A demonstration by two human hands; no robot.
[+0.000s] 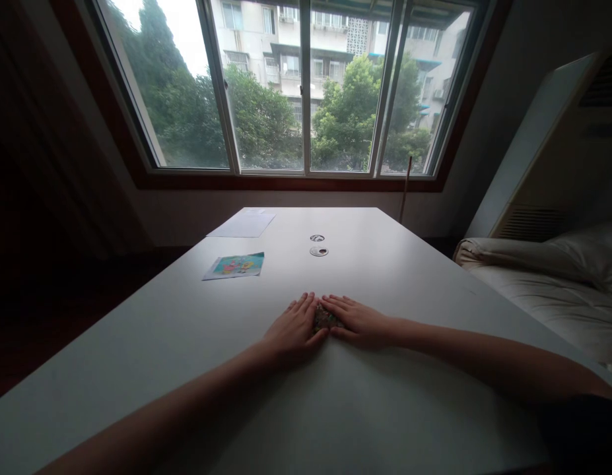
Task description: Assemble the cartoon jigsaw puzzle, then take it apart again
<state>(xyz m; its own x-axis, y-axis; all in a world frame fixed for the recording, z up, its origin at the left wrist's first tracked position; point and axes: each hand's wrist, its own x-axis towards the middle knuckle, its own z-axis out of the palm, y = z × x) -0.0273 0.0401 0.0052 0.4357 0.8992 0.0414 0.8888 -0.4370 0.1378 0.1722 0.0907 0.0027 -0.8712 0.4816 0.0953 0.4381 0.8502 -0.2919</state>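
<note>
Both my hands lie flat on the white table point(187, 343), side by side at its middle. My left hand point(293, 328) has its fingers stretched out and together. My right hand point(358, 321) lies the same way, its fingers pointing left. Between and partly under them sits a small dark mottled pile point(324, 318) of small pieces; both hands touch it and cover most of it.
A colourful picture card point(235, 265) lies to the far left of my hands, a pale sheet point(242, 224) beyond it. Two round cable holes point(318, 251) are set in the tabletop. A cushioned seat point(548, 277) stands at the right. A large window is behind.
</note>
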